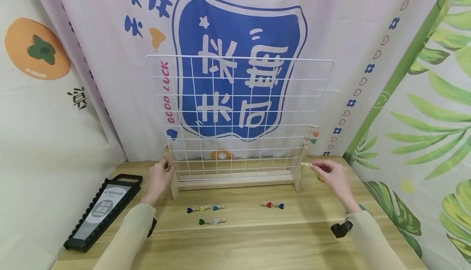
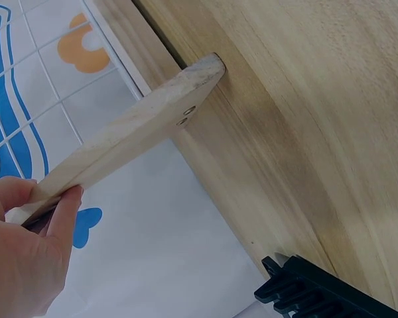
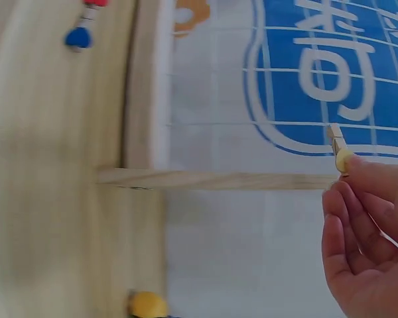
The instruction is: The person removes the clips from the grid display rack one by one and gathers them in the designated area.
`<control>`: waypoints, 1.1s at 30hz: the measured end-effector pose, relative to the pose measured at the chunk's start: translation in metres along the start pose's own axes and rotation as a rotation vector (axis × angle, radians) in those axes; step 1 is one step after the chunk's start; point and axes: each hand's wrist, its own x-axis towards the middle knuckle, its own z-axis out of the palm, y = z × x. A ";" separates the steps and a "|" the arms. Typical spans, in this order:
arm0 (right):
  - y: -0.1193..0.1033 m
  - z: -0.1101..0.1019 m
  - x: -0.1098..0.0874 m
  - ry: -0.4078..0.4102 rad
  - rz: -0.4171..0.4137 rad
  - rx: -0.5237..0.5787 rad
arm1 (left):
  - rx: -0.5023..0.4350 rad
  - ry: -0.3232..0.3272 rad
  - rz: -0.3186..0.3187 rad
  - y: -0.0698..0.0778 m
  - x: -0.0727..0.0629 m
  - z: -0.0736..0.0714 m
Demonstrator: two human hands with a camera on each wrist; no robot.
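A white wire grid (image 1: 241,58) stands upright in a wooden stand. My left hand (image 1: 160,178) grips the left wooden post (image 2: 129,129) of that stand, thumb and fingers around its upper end. Between thumb and fingertips, my right hand (image 1: 334,176) pinches a small wooden clothespin with a yellow heart (image 3: 343,158), held beside the right post (image 1: 299,172). On the grid's right edge, clothespins with an orange heart (image 1: 314,133) and a green heart (image 1: 312,140) hang above this hand.
Several heart clothespins lie before the stand, among them a dark green one (image 1: 202,221) and a red one (image 1: 268,205). A black notched holder (image 1: 82,243) lies at the left. Near the right post sits a yellow round thing (image 3: 149,305). Printed cloth (image 1: 349,28) hangs behind.
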 end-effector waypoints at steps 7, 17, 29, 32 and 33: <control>0.022 0.027 -0.030 -0.133 0.059 -0.032 | -0.008 -0.009 -0.013 0.001 0.001 -0.001; 0.041 0.064 -0.059 -0.277 0.065 -0.077 | -0.007 0.000 -0.012 0.001 0.001 -0.002; 0.045 0.073 -0.066 -0.340 0.002 -0.083 | -0.005 0.038 0.025 0.000 -0.001 0.001; 0.045 0.073 -0.066 -0.355 0.009 -0.085 | 0.001 0.036 0.022 0.000 0.000 0.001; 0.045 0.073 -0.065 -0.360 0.016 -0.083 | 0.000 0.033 0.017 0.000 0.000 0.000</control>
